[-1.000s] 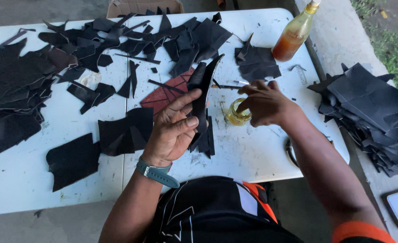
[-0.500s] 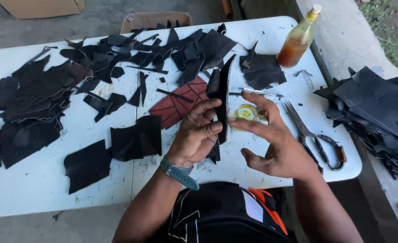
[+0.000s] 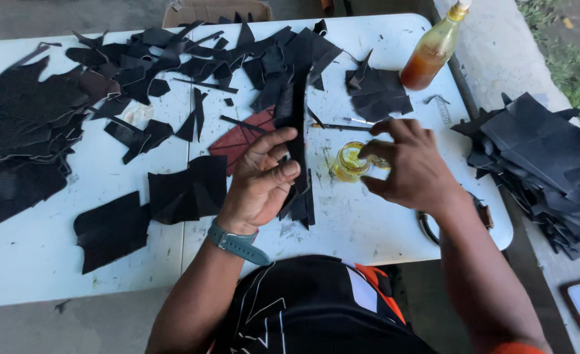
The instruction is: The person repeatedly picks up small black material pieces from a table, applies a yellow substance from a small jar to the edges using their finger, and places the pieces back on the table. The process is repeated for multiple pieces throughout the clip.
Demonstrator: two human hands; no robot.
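1. Hands are working at the middle of the white tabletop (image 3: pixel 41 262), and we are looking down on them from above.
2. We are gripping a long black leather strip (image 3: pixel 298 124) with our left hand (image 3: pixel 260 183); the thumb and fingers are closing around its lower part while the strip is standing up, reaching away from us.
3. We are holding our right hand (image 3: pixel 411 167) just beside a small glass jar of yellow liquid (image 3: pixel 349 160), with the fingertips bunching together at its rim; we cannot tell whether they are pinching anything.
4. The jar is sitting on the tabletop between our two hands, just right of the strip.
5. A red-brown leather piece (image 3: pixel 241 137) is lying behind the left hand, and flat black pieces (image 3: pixel 185 190) are lying to its left.
6. A heap of black scraps (image 3: pixel 34 124) is covering the far left of the tabletop.
7. A plastic bottle of amber liquid (image 3: pixel 430 56) is standing at the far right edge.
8. A stack of black leather sheets (image 3: pixel 545 157) is resting on a surface to the right, apart from the tabletop.
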